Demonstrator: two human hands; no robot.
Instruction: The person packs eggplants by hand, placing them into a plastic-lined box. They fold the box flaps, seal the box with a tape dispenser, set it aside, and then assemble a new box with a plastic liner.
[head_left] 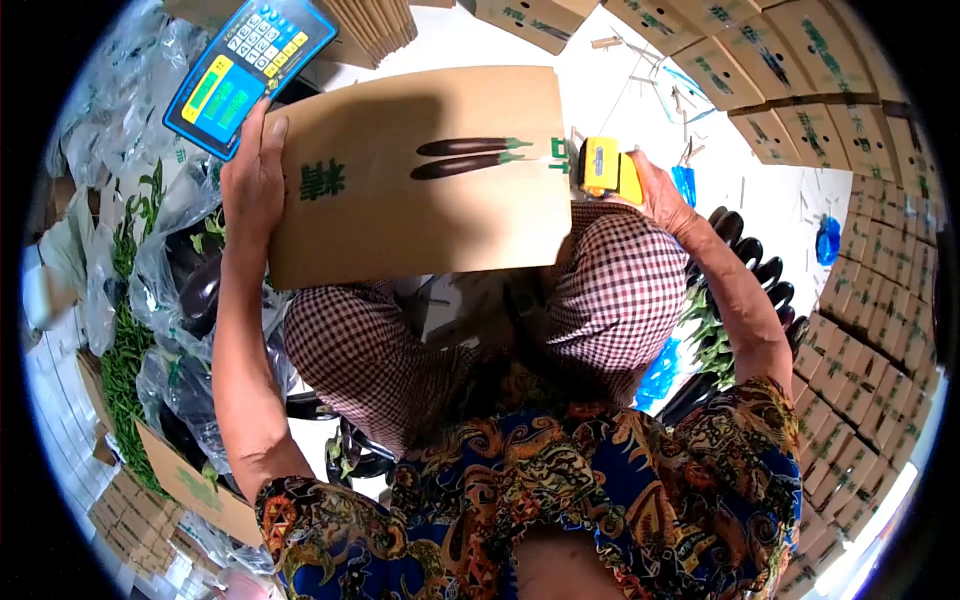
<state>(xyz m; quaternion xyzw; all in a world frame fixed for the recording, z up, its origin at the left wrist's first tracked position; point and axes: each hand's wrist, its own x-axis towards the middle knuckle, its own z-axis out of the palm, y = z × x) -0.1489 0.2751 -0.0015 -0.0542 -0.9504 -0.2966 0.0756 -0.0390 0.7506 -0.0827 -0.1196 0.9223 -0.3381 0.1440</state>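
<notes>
A closed cardboard box (370,215) printed with two eggplants and green characters lies across the front of my lap. My left hand (255,175) grips its left edge, the thumb on top and the other fingers hidden. My right hand (655,195) is wrapped round a yellow tape dispenser (602,168), which is at the box's right edge. Just beyond my left hand is a blue-framed scale display (235,85) with a keypad.
Stacked cartons (860,240) line the right side. Eggplants (750,250) lie on the floor beside my right arm. Green peppers (130,330) and clear plastic bags (100,130) are at the left. Flattened cardboard (370,25) stands at the top.
</notes>
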